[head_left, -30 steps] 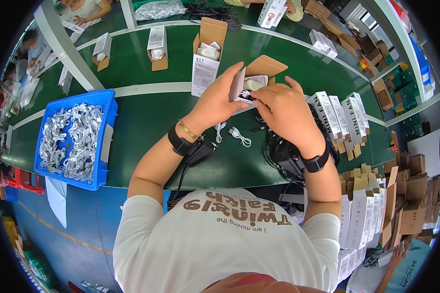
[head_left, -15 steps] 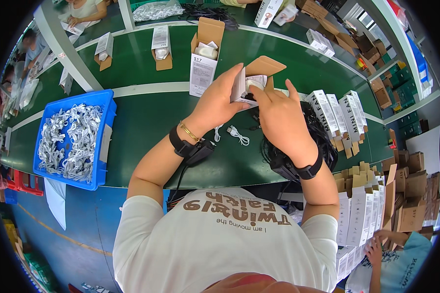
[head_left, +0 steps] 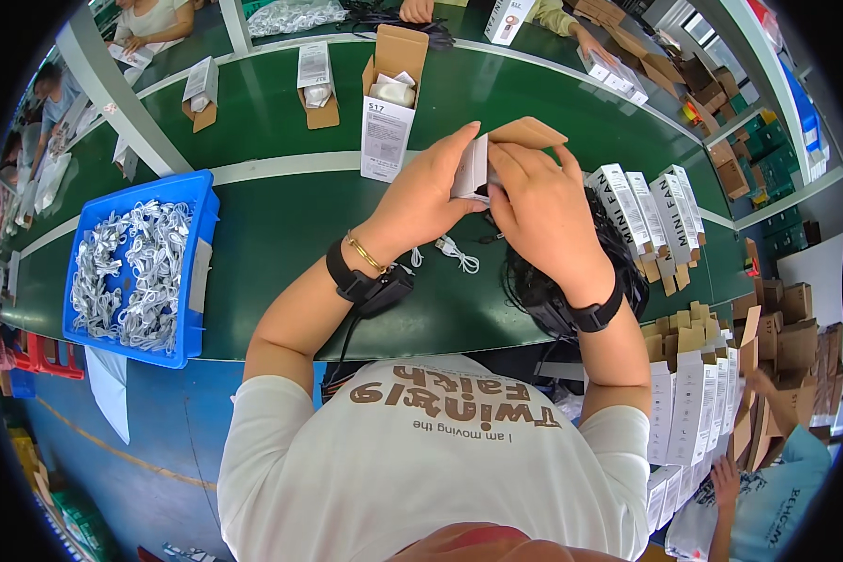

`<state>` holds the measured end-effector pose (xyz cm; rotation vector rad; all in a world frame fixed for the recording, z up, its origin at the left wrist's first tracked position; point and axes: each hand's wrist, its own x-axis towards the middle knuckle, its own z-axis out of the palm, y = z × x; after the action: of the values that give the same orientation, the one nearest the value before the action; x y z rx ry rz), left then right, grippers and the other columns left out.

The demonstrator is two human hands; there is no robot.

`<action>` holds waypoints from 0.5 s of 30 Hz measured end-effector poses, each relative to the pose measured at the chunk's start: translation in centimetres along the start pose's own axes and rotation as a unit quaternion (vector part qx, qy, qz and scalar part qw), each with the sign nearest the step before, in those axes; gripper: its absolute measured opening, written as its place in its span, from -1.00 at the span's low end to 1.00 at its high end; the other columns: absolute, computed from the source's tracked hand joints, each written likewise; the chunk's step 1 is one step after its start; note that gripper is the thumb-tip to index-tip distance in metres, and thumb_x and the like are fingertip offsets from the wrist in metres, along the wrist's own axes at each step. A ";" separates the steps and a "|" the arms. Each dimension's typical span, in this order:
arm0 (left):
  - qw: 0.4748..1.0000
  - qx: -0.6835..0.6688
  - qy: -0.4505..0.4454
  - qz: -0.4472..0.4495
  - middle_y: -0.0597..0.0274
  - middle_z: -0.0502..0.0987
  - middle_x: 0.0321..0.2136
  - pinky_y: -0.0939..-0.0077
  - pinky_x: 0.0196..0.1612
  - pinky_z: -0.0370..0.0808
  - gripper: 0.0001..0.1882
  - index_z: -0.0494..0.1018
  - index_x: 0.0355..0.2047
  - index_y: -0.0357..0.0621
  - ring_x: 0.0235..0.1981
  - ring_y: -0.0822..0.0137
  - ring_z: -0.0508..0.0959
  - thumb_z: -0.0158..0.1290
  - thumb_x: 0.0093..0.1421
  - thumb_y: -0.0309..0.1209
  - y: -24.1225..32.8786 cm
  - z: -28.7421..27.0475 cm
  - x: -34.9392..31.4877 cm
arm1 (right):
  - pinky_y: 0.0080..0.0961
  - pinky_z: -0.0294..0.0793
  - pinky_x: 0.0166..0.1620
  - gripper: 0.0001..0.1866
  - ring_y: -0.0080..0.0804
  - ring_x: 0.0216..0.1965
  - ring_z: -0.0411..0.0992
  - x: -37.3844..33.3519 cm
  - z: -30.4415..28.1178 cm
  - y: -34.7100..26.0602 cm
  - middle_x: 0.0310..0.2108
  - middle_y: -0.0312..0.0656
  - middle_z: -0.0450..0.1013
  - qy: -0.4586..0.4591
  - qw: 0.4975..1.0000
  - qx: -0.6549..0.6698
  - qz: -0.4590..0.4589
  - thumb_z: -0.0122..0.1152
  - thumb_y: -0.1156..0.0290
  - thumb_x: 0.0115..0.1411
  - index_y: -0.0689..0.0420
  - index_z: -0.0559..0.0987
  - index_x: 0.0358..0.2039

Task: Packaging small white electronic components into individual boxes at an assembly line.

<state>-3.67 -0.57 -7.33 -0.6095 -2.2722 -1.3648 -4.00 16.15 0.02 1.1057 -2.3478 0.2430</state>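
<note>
A small white cardboard box point(head_left: 472, 169) with a brown inner flap point(head_left: 530, 133) is between my hands above the green table. My left hand point(head_left: 423, 199) is closed around its left side, thumb near the lower edge. My right hand point(head_left: 548, 211) is curled over the opening and right side, its fingers pressed against the box and flap. These fingers hide what lies inside. Just below, a coiled white cable point(head_left: 459, 255) rests on the table. Beyond my left hand stands an open white box point(head_left: 387, 140) with a wrapped white item point(head_left: 393, 93) in its top.
At left is a blue bin point(head_left: 200, 281) of white cables. Black cords point(head_left: 618, 245) lie by my right wrist, beside several white boxes point(head_left: 618, 211). More open boxes point(head_left: 688, 412) stand lower right, near a co-worker's hand point(head_left: 724, 482). Two boxes point(head_left: 315, 70) lie on the far green surface.
My right hand has shifted left and closed over the box opening, covering contents that showed before. Across the table, a co-worker's hand now reaches onto white boxes; another co-worker's arm has moved at lower right.
</note>
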 end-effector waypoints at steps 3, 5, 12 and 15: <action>1.000 0.003 -0.013 0.001 -0.13 0.32 0.09 0.21 0.08 0.36 -0.07 0.05 0.23 -0.23 0.06 -0.09 0.37 0.32 -0.13 -0.49 0.2 -0.1 -0.3 | -0.18 0.23 0.06 -0.73 -0.28 -0.12 0.43 0.0 0.3 0.1 -0.20 -0.22 0.49 -0.014 1.000 0.022 -0.007 0.11 0.54 0.04 0.14 0.53 -0.19; 1.000 0.027 -0.002 0.010 -0.08 0.35 0.04 0.26 0.06 0.38 -0.03 0.05 0.25 -0.17 0.03 -0.01 0.41 0.34 -0.14 -0.49 0.2 0.1 -0.3 | -0.20 0.23 0.04 -0.73 -0.30 -0.11 0.42 0.0 0.1 0.0 -0.18 -0.23 0.48 -0.010 1.000 -0.004 -0.008 0.11 0.55 0.03 0.13 0.54 -0.20; 0.999 0.034 0.016 0.023 -0.06 0.38 0.00 0.25 0.02 0.40 -0.02 0.05 0.26 -0.13 -0.02 -0.01 0.43 0.34 -0.15 -0.49 -0.1 0.3 -0.3 | -0.22 0.22 0.03 -0.74 -0.33 -0.12 0.41 -0.3 0.5 -0.2 -0.20 -0.27 0.47 0.056 0.993 -0.106 0.017 0.10 0.57 0.00 0.12 0.56 -0.24; 0.998 0.052 0.011 0.030 -0.06 0.38 0.00 0.24 0.01 0.40 -0.02 0.05 0.26 -0.12 -0.03 -0.02 0.43 0.34 -0.15 -0.49 0.1 0.3 -0.4 | -0.21 0.21 0.04 -0.73 -0.31 -0.12 0.40 -0.4 1.1 0.5 -0.21 -0.28 0.47 0.015 0.994 -0.107 0.032 0.09 0.58 -0.02 0.11 0.57 -0.25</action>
<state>-3.30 -0.28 -7.59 -0.6198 -2.2730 -1.2117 -4.61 16.34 -1.10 0.9196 -2.3209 0.0289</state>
